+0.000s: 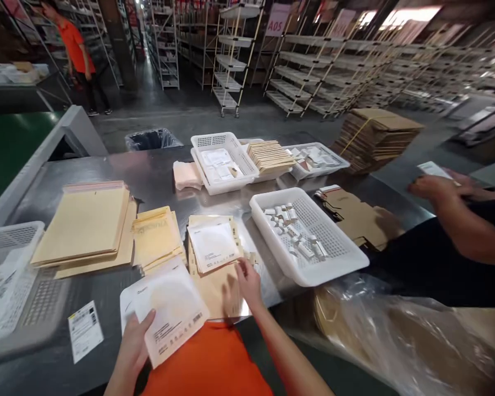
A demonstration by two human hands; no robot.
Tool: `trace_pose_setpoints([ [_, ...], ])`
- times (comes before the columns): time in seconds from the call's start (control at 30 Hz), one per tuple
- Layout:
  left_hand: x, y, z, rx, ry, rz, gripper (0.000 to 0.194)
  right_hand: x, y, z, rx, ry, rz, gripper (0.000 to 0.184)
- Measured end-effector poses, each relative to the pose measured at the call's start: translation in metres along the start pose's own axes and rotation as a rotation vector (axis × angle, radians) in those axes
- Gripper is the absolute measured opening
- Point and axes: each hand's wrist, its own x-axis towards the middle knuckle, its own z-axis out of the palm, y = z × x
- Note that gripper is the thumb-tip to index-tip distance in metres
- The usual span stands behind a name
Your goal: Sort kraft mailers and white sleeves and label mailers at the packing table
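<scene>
Flat white packets [171,311] with small printing and a barcode are gripped by my left hand [132,344], its thumb on top. My right hand [249,283] is at the lower right corner of another white packet [213,246], with loosely bent fingers; whether they touch it is unclear. That packet rests on a stack of small kraft envelopes [193,263]. Just left of it is a pile of yellowish padded envelopes [157,236]. A printed label sheet [85,331] lies on the metal table to the left of my left hand.
Larger envelopes [86,220] and a white basket [16,275] stand left. A white basket [272,247] of small boxes stands right; more baskets [225,190] are behind. Another person's hands [437,187] hold a white item at right. Flattened cartons [375,132] stand behind.
</scene>
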Motion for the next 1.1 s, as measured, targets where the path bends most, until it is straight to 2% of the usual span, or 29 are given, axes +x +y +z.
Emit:
trace_pose_setpoints([
  [0.07, 0.005, 0.007, -0.012, 0.001, 0.025, -0.038, 0.056, 0.034, 0.029, -0.021, -0.113, 0.058, 0.059, 0.033],
  [0.17, 0.005, 0.017, -0.024, -0.004, 0.071, -0.090, 0.060, 0.064, 0.063, -0.029, -0.226, -0.026, 0.077, 0.017],
  [0.3, -0.003, 0.021, -0.017, -0.018, 0.150, -0.104, 0.060, 0.068, 0.082, -0.020, -0.296, -0.079, 0.078, 0.012],
  [0.37, -0.008, 0.020, -0.008, -0.045, 0.164, -0.103, 0.059, 0.065, 0.084, -0.026, -0.291, -0.078, 0.080, 0.011],
  [0.43, -0.010, 0.015, 0.001, -0.073, 0.156, -0.081, 0.058, 0.061, 0.081, -0.037, -0.289, -0.040, 0.091, 0.017],
  [0.5, -0.011, 0.008, 0.008, -0.096, 0.127, -0.040, 0.055, 0.054, 0.067, -0.045, -0.211, 0.043, 0.103, 0.026],
  [0.57, -0.008, 0.000, 0.014, -0.103, 0.072, 0.013, 0.051, 0.038, 0.038, -0.040, 0.052, 0.035, 0.093, 0.035],
  [0.6, -0.007, -0.005, 0.016, -0.102, 0.034, 0.033, 0.049, 0.026, 0.019, -0.032, 0.247, -0.043, 0.079, 0.037],
  [0.63, -0.005, -0.009, 0.019, -0.100, -0.005, 0.051, 0.048, 0.012, -0.002, -0.021, 0.407, -0.195, 0.064, 0.038],
  [0.7, -0.004, -0.015, 0.025, -0.094, -0.081, 0.085, 0.051, -0.019, -0.043, 0.006, 0.506, -0.522, 0.046, 0.032],
  [0.73, -0.005, -0.017, 0.027, -0.085, -0.104, 0.101, 0.053, -0.033, -0.061, 0.019, 0.489, -0.586, 0.032, 0.025],
  [0.8, -0.009, -0.017, 0.030, -0.058, -0.127, 0.133, 0.058, -0.057, -0.087, 0.039, 0.352, -0.554, -0.064, 0.015],
  [0.87, -0.015, -0.016, 0.030, -0.023, -0.122, 0.163, 0.060, -0.069, -0.097, 0.049, 0.158, -0.381, -0.183, 0.009],
  [0.93, -0.021, -0.014, 0.027, -0.017, -0.119, 0.176, 0.063, -0.072, -0.096, 0.051, 0.041, -0.236, -0.221, 0.012],
  [0.97, -0.023, -0.014, 0.026, -0.027, -0.131, 0.171, 0.065, -0.071, -0.094, 0.051, 0.034, -0.231, -0.191, 0.019],
  [1.03, -0.024, -0.015, 0.023, -0.005, -0.161, 0.178, 0.066, -0.068, -0.090, 0.051, 0.062, -0.340, -0.085, 0.028],
  [1.1, -0.021, -0.017, 0.021, 0.145, -0.171, 0.233, 0.057, -0.065, -0.090, 0.051, 0.007, -0.436, -0.060, 0.019],
])
